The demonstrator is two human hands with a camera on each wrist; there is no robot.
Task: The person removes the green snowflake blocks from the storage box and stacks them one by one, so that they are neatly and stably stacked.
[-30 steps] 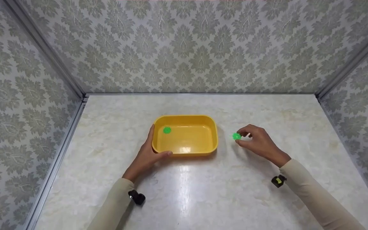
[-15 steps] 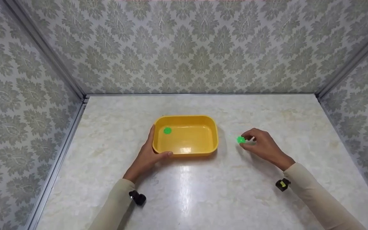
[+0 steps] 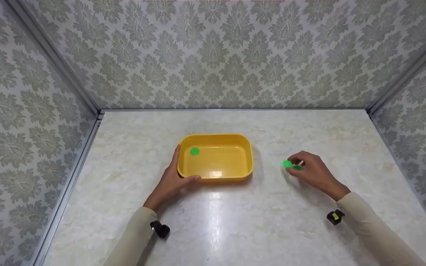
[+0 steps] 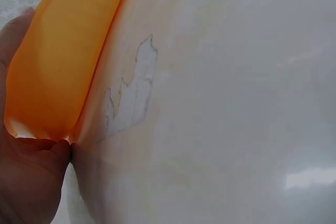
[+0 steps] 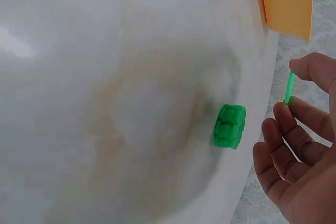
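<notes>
A yellow rectangular tub [image 3: 216,162] sits on the table, with one green notched disc [image 3: 195,151] lying inside at its left. My left hand [image 3: 171,181] holds the tub by its near left corner, thumb on the front side and fingers along the left side. To the right of the tub, my right hand [image 3: 311,171] pinches another thin green notched disc [image 3: 287,163] between thumb and fingertips. The right wrist view shows that pinched disc [image 5: 289,87] edge-on. A thick green notched piece, perhaps stacked discs [image 5: 230,126], lies on the table near this hand, partly hidden in the head view [image 3: 298,167].
The pale marbled table [image 3: 235,229] reaches back to a patterned wall [image 3: 213,55], with more wallpapered walls at left and right. A black wrist camera is strapped to each sleeve, the left one [image 3: 160,229] and the right one [image 3: 335,217].
My right hand has moved right and slightly nearer, still pinching its green disc. The other green piece now shows between the fingers. My left hand stays on the tub.
</notes>
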